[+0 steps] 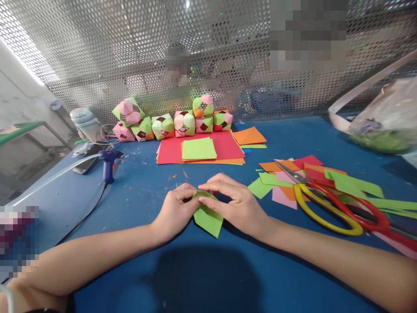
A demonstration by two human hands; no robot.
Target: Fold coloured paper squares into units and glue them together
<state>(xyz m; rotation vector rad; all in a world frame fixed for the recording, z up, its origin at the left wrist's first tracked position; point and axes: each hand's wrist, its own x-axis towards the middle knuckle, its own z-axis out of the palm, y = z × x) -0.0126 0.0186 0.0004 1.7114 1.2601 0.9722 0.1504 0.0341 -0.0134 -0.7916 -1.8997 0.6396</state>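
Note:
A folded piece of green paper [210, 221] is held between my two hands above the blue table, its lower corner pointing toward me. My left hand [177, 211] pinches its left upper edge, the thumb on top. From the other side, my right hand [239, 206] grips the top edge between thumb and fingers, the thumb tips of both hands close together. Just beyond my hands, a stack of green paper squares [198, 148] lies on red sheets [230, 148]. The creases under my fingers are hidden.
Folded paper balls [163, 126] line the mesh screen. At left sit a blue glue gun [109, 165], a phone [89, 158] and a bottle [85, 124]. At right, scissors [325, 208] lie on paper scraps [285, 195], with a plastic bag [384, 121] behind.

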